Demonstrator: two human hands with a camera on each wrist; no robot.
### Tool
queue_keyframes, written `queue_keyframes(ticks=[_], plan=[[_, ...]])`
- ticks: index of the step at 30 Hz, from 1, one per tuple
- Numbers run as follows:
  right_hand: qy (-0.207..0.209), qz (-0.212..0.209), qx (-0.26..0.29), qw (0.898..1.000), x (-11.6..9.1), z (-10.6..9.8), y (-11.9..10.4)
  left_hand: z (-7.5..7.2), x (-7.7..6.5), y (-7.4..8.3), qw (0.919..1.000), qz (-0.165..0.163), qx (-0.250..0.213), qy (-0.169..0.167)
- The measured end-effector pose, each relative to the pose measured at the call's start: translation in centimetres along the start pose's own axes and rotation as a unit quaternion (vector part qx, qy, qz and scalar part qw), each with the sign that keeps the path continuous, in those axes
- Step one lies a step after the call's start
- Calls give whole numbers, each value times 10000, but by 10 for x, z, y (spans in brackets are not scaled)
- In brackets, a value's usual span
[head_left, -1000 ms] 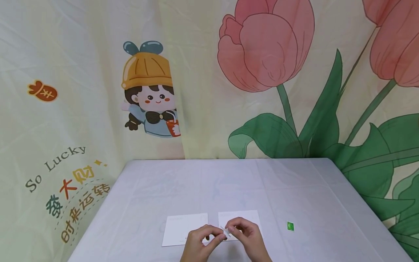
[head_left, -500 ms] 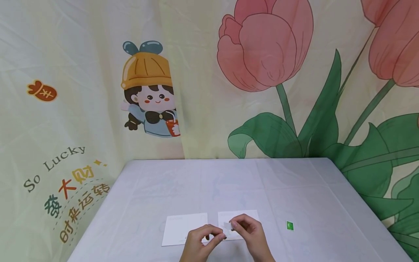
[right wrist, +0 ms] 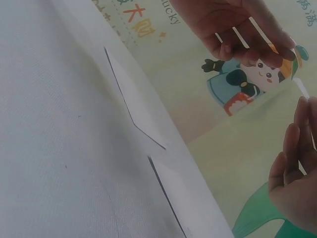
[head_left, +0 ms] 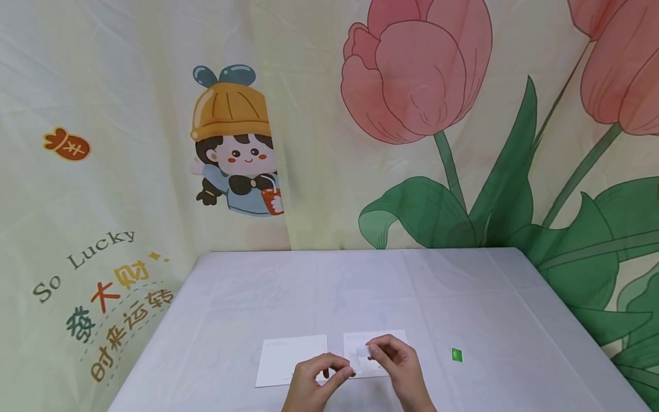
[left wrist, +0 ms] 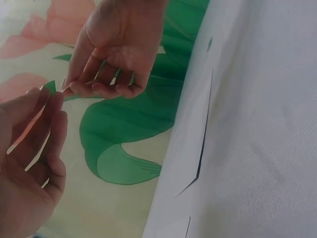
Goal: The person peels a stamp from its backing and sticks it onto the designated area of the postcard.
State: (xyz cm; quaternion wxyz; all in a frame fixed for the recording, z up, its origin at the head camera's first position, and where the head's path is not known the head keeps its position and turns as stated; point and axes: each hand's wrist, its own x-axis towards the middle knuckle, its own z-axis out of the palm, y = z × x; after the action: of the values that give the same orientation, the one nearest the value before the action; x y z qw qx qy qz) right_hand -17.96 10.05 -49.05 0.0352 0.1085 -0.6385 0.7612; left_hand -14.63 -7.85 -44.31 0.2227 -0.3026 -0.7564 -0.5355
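Observation:
My left hand (head_left: pixel 319 380) pinches a small green stamp-like piece (left wrist: pixel 51 87) between thumb and fingertips. In the head view that piece shows only faintly, nearly edge-on. Thumb and index finger of my right hand (head_left: pixel 399 366) pinch a small thin white slip (right wrist: pixel 300 88), which appears pale and translucent (head_left: pixel 362 353) in the head view. The fingertips of the two hands are a short gap apart, held over the table. Beneath and behind the hands lie a left white card (head_left: pixel 288 355) and a right white card (head_left: pixel 355 339), each partly hidden by a hand.
A green stamp (head_left: pixel 456 355) lies flat to the right of the cards. A white cloth covers the table (head_left: pixel 329 292), whose far edge meets a printed curtain (head_left: pixel 314 143) with tulips and a cartoon child.
My right hand has drawn right and slightly away from the left, carrying the white slip with it. My left hand has stayed almost still. Cards and the lying stamp are unmoved.

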Motion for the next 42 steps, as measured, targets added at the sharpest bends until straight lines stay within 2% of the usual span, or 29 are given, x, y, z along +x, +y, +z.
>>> queue_keyframes(ticks=[8,13,18,21,24,29,32,34,38,42], plan=[[214,-143,62,9997,0,-3,0,1,-2,0,9988,-465,-49,-142],[361,51,11,9993,0,-4,-2,6,-9,-18,9985,-513,-112,-125],[473,357,-59,9982,-1,-6,-2,8,-16,-34,9970,-705,-294,-127],[497,493,-73,9975,-2,-7,-1,8,-16,-33,9966,-724,-373,-129],[522,592,-107,9968,-3,-9,0,4,-12,-22,9954,-849,-417,-151],[701,716,-242,9947,-3,-13,4,0,-4,-3,9889,-1372,-516,-240],[838,682,-267,9938,-2,-17,7,1,-6,-7,9834,-1716,-511,-296],[894,617,-225,9938,-2,-19,8,3,-10,-15,9817,-1814,-497,-306],[920,495,-230,9943,-1,-25,12,6,-16,-27,9813,-1812,-589,-279],[1106,555,-365,9916,-1,-32,13,5,-14,-24,9806,-1819,-662,-305]])
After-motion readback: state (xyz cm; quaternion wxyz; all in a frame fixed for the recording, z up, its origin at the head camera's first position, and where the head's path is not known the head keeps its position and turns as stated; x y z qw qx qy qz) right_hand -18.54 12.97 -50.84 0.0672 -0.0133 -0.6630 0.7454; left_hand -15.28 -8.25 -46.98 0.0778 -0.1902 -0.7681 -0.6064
